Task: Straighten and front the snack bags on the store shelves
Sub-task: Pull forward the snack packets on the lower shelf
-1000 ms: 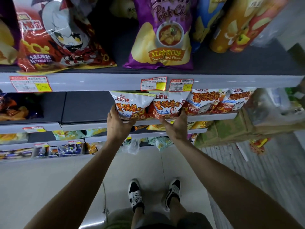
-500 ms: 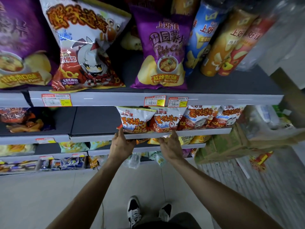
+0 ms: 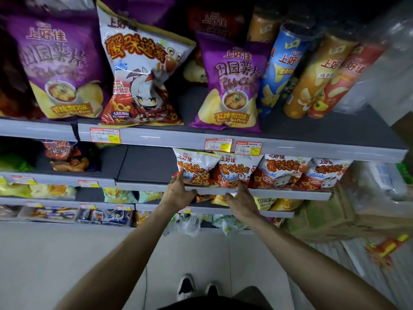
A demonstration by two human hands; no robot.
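- White-and-orange snack bags (image 3: 259, 173), four in a row, stood upright at the front of the second shelf (image 3: 290, 194), directly under two price tags (image 3: 233, 146) on the shelf above.
- The left hand (image 3: 180, 193) was spread loosely at the lower left corner of the leftmost bag (image 3: 195, 167), fingertips touching the bag and the thumb hooked at the shelf lip, gripping nothing.
- The right hand (image 3: 242, 201) lay unclenched at the shelf edge below the second bag (image 3: 234, 172), fingers resting against its base.
- On the top shelf (image 3: 156, 137), a purple potato-chip bag (image 3: 230, 86) stood facing forward beside a taller white-and-orange bag (image 3: 143, 74) that leaned and showed creases.
- Another purple bag (image 3: 58, 68) stood at far left.
- Blue, orange and red chip canisters (image 3: 312, 72) leaned at the right end of the top shelf.
- Lower shelves (image 3: 67, 203) held smaller packets, blurred.
- Cardboard boxes (image 3: 335, 215) sat on the floor at right; the person's black-and-white shoes (image 3: 186, 286) showed below.
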